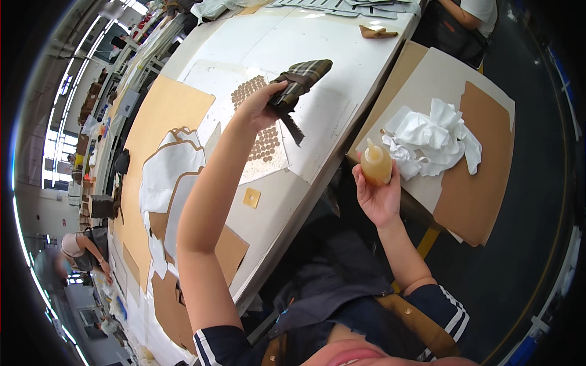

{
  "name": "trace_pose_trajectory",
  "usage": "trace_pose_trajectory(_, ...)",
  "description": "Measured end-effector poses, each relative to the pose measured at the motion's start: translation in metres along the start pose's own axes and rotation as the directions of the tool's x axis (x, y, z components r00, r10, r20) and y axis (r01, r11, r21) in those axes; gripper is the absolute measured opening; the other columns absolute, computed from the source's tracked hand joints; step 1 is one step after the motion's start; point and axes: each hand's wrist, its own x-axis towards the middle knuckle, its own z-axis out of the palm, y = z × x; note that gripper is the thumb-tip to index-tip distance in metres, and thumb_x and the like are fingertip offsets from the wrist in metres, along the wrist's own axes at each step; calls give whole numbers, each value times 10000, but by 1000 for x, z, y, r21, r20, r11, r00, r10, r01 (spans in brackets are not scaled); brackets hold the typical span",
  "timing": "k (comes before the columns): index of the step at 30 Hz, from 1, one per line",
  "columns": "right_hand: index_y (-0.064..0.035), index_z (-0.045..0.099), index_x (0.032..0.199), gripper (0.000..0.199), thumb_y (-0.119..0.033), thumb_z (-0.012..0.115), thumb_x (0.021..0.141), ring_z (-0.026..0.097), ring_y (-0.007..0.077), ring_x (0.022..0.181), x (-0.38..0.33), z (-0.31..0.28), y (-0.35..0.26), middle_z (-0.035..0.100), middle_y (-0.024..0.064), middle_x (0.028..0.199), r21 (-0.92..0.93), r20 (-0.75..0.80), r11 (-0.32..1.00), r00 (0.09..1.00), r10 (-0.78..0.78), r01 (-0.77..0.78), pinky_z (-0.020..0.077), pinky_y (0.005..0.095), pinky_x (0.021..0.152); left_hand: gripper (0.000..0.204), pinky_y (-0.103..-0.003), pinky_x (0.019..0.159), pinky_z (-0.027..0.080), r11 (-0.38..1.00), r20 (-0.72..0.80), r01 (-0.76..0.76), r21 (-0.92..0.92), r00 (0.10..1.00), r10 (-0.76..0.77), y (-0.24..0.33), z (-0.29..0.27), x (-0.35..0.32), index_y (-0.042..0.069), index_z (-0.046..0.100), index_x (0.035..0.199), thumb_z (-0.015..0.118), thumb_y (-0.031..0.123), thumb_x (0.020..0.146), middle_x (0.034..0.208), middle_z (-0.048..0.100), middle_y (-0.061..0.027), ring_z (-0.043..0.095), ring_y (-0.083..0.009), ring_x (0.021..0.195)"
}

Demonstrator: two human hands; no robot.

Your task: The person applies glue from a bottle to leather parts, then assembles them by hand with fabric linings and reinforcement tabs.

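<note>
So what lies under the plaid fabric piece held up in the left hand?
Below the plaid fabric piece sits a white sheet with brown round dots; the left hand hides some dots.

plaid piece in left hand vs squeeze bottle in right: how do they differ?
The plaid fabric piece is soft, folded and dark checked, with a strip dangling; the squeeze bottle is rigid, rounded and amber. The left hand holds the fabric raised over the white table; the right hand holds the bottle upright, lower, off the table's edge. Both are gripped in one hand.
</note>
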Motion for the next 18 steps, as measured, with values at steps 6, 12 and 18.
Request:
trace_pose_trajectory(6,38,405,1474,730,-500,539,1000,630,366,1185,-2,5,-16,587,278,1237,-41,-3,999,999,-33,33,560,421,1017,362,-410,862,580,995,23,21,-99,1000,-19,1,19,26,-45,530,1266,640,103,954,1093,672,-175,679,-257,946)
trace_pose_trajectory(12,-1,404,1488,713,-502,545,1000,636,359,1170,-7,16,-29,540,258,1283,-40,23,996,996,-85,86,558,414,1015,291,-377,814,575,978,58,83,-189,996,-74,17,40,77,-32,547,1224,605,88,966,1052,684,-174,694,-278,915)
trace_pose_trajectory(18,-3,398,1490,711,-491,558,999,646,344,1129,0,20,-18,513,218,1261,-35,-7,996,996,-85,84,558,415,1013,746,-427,1178,332,907,-18,-335,-255,940,342,70,36,196,-102,214,1485,615,308,1008,1578,232,-285,331,-329,1444)
